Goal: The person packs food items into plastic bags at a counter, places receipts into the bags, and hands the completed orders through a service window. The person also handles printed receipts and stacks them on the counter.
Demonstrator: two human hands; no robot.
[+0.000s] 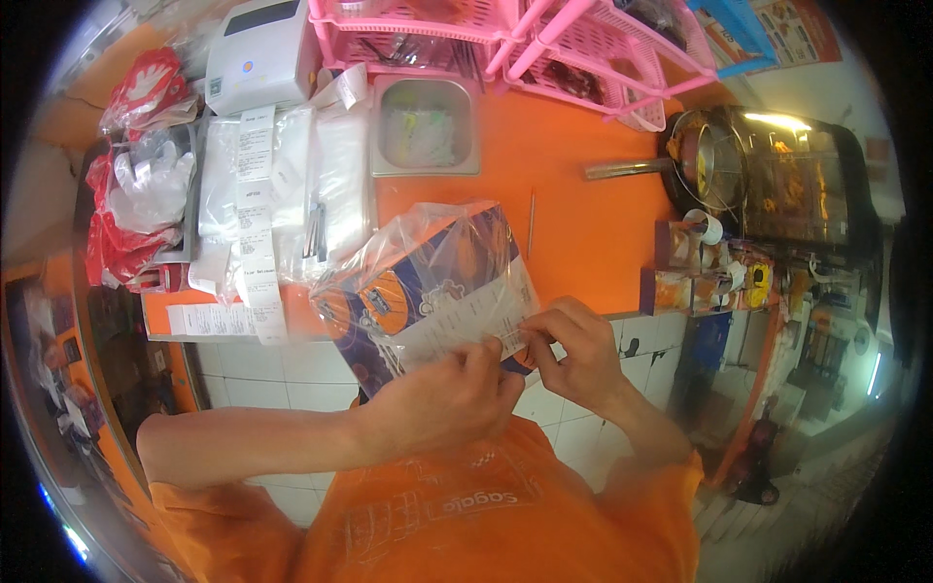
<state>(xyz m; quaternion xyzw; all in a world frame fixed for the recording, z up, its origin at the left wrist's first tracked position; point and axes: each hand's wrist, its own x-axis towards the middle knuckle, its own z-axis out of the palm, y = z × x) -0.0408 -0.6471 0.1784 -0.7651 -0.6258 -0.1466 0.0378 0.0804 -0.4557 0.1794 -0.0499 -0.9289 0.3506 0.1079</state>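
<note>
A blue and orange printed box in a clear plastic bag (428,282) is held over the front edge of the orange counter (573,214). A white paper receipt (466,325) lies against the bag's near side. My left hand (442,398) grips the bag and the receipt from below. My right hand (578,350) pinches the receipt's right end against the bag.
A white label printer (262,53) with a long paper strip (255,194) stands at the back left, beside stacks of clear bags (335,175) and red-printed bags (146,87). A steel tub (425,126), pink baskets (583,49), a thin skewer (531,225), a pan (700,160) and a dark warming case (807,175) fill the rest.
</note>
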